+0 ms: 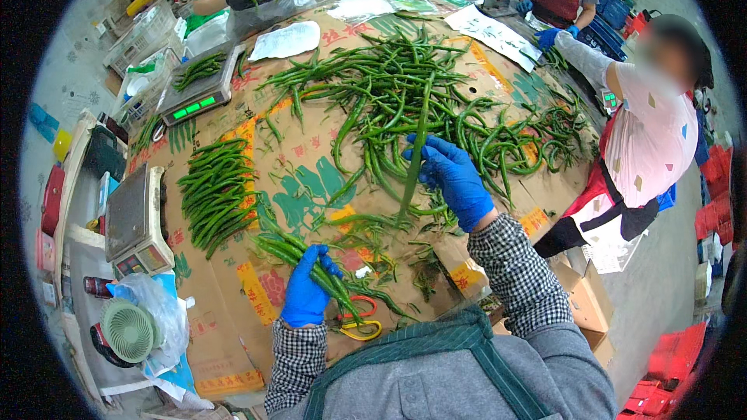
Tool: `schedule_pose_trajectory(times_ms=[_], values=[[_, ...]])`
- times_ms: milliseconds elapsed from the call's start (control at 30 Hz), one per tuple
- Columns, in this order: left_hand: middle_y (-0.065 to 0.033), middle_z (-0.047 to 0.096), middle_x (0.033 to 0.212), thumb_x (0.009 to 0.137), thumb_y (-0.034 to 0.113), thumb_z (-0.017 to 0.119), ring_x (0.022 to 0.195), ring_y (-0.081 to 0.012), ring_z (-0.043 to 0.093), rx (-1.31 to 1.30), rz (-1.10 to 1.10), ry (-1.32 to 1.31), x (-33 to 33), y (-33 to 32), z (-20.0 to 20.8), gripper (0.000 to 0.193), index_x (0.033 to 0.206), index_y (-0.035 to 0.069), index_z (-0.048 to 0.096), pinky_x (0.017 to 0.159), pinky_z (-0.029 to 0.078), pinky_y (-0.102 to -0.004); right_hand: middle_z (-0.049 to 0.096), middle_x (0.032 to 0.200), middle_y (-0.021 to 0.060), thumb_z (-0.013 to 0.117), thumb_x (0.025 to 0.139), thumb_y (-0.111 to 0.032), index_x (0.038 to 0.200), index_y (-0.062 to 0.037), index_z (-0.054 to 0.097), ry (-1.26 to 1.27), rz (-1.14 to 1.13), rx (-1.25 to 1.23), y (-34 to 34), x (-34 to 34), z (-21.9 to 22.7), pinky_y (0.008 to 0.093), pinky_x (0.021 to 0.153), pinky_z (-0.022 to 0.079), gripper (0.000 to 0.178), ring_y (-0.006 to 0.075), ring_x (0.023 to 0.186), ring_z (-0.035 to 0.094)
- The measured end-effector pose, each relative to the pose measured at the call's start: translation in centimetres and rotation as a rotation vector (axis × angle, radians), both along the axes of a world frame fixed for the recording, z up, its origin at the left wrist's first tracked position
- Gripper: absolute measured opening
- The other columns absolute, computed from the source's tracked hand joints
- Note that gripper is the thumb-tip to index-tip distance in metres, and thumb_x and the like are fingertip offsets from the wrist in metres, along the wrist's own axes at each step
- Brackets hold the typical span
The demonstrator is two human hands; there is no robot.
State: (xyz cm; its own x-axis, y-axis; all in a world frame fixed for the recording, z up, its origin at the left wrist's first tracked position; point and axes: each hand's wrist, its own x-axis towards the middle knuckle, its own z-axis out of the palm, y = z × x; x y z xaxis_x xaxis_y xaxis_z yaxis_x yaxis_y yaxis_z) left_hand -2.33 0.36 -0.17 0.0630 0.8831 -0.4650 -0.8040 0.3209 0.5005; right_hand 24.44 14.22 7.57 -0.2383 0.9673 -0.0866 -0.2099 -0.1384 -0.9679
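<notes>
My left hand [308, 286], in a blue glove, is closed around a bunch of long green chili peppers [286, 247] above the table's near edge. My right hand [454, 179], also gloved in blue, pinches a single long green chili pepper [416, 167] held upright, its middle between thumb and fingers. Beyond that hand spreads a large loose pile of green chili peppers [389, 82]. To the left lies a neat row of aligned chili peppers [218, 194]. Scissors with red and yellow handles [359, 331] lie by my left wrist, partly covered by peppers.
Flattened cardboard [222, 303] covers the table. A scale [204, 85] with peppers on it stands at the far left, another scale [134, 218] nearer. A small green fan [128, 330] sits at the left edge. Co-workers stand at the far side and right, one in a pink top [654, 132].
</notes>
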Motion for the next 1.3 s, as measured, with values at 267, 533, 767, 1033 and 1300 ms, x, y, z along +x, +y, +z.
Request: schedule_pose_trajectory(times_ms=[267,533,767,1033,1300], values=[[-0.0059,0.060,0.087,0.088,0.025,0.056,0.073,-0.0164,0.058,0.062,-0.209,0.048,3.2,3.0,0.8,0.032,0.111,0.003,0.056,0.063,0.050,-0.0313,0.063,0.094,0.0019,0.052,0.089,-0.024,0.120,-0.0053,0.053,0.136,0.129,-0.171,-2.9,-1.7,-4.3,0.0197,0.057,0.038,0.036,0.0067,0.068,0.051],[-0.0050,0.058,0.106,0.084,0.013,0.061,0.096,-0.0179,0.056,0.126,-0.181,0.104,5.9,2.4,-1.0,0.034,0.117,0.007,0.052,0.078,0.048,-0.0320,0.059,0.102,0.0070,0.053,0.087,-0.010,0.119,-0.0009,0.050,-0.153,0.326,0.127,-7.5,-5.5,-5.8,0.0286,0.084,0.044,0.033,0.0160,0.094,0.054],[-0.0068,0.060,0.104,0.082,0.005,0.060,0.095,-0.0196,0.058,0.119,-0.185,0.221,5.4,1.7,-0.5,0.032,0.113,0.006,0.055,0.081,0.048,-0.0337,0.059,0.106,0.0064,0.054,0.085,-0.003,0.121,-0.0027,0.050,-0.105,0.410,-0.052,-6.9,-6.1,-4.5,0.0262,0.075,0.049,0.036,0.0120,0.091,0.056],[-0.0073,0.064,0.092,0.077,0.005,0.065,0.083,-0.0160,0.059,0.231,-0.313,0.492,5.4,1.2,1.6,0.028,0.104,0.000,0.060,0.074,0.047,-0.0289,0.052,0.117,0.0106,0.064,0.076,-0.008,0.104,-0.0100,0.062,-0.682,0.106,0.941,-6.3,-5.8,0.0,0.0331,0.081,0.045,0.029,0.0260,0.098,0.054],[-0.0077,0.063,0.089,0.075,0.009,0.067,0.077,-0.0149,0.059,0.161,-0.450,0.730,4.4,0.7,2.6,0.029,0.102,-0.001,0.061,0.067,0.048,-0.0288,0.055,0.110,0.0102,0.066,0.072,-0.017,0.091,-0.0099,0.063,-0.513,-0.006,0.833,-3.5,-5.6,-3.5,0.0405,0.087,0.040,0.020,0.0301,0.100,0.051]])
